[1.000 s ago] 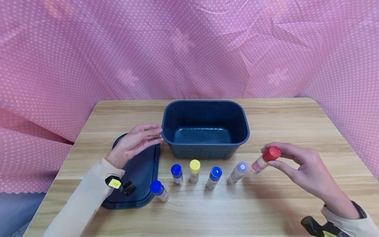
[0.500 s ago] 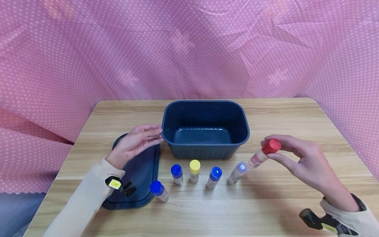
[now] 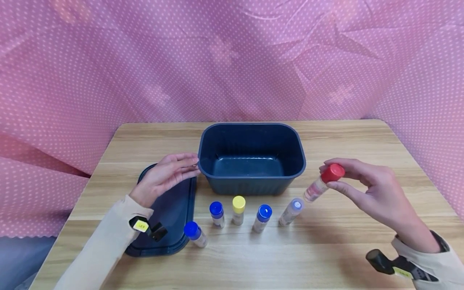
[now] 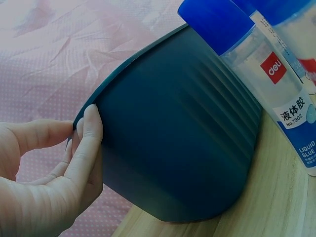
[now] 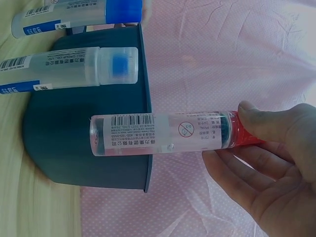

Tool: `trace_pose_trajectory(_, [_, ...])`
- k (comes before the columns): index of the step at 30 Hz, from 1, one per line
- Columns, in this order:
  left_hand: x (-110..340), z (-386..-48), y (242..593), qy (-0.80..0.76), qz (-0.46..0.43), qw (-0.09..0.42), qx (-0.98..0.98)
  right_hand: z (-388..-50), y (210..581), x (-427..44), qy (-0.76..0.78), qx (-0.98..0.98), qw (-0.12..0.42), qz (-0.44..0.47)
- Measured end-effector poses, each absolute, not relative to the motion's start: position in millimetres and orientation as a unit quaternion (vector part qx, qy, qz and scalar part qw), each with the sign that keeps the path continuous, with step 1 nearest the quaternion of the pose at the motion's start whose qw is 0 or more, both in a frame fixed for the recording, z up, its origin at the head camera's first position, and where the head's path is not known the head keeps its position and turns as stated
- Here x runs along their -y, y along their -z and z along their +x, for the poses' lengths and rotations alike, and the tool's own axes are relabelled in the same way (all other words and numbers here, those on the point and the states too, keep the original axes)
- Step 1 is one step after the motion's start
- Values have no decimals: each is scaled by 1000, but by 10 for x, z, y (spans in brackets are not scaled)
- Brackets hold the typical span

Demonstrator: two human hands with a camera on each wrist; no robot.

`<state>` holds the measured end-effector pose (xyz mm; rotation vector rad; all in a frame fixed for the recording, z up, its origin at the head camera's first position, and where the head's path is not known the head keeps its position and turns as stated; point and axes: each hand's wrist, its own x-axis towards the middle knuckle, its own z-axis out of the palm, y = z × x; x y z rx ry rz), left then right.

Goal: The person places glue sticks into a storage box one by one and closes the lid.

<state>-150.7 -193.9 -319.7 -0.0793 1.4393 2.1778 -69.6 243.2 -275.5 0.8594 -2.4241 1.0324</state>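
Note:
My right hand (image 3: 373, 187) holds a clear liquid glue bottle (image 5: 163, 132) by its red cap, between thumb and fingers. The bottle hangs tilted above the table, its base toward the left. My left hand (image 3: 166, 173) is at the left side of a dark blue plastic box (image 3: 253, 186). In the left wrist view, its thumb and fingertips pinch the box's rim. In front of the box stand glue bottles with blue caps (image 3: 216, 209), a yellow cap (image 3: 239, 204) and a pale translucent cap (image 3: 296, 204). Nothing shows inside the box.
A dark box lid (image 3: 172, 219) lies on the wooden table (image 3: 348, 257), partly under the left forearm. Another blue-capped glue bottle (image 3: 193, 231) stands by the lid's right edge. Pink dotted cloth (image 3: 232, 60) hangs behind the table.
My right hand has risen a little with the red-capped glue bottle, whose base has drifted slightly left. The left hand and the box have stayed in place.

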Motion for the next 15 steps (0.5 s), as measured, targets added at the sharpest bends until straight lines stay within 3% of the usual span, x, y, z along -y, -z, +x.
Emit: trace_pose_trajectory(15, [1936,-1505,3211,-814,-34,258,-520,-782,2693,-2409,-421,817,200,339])
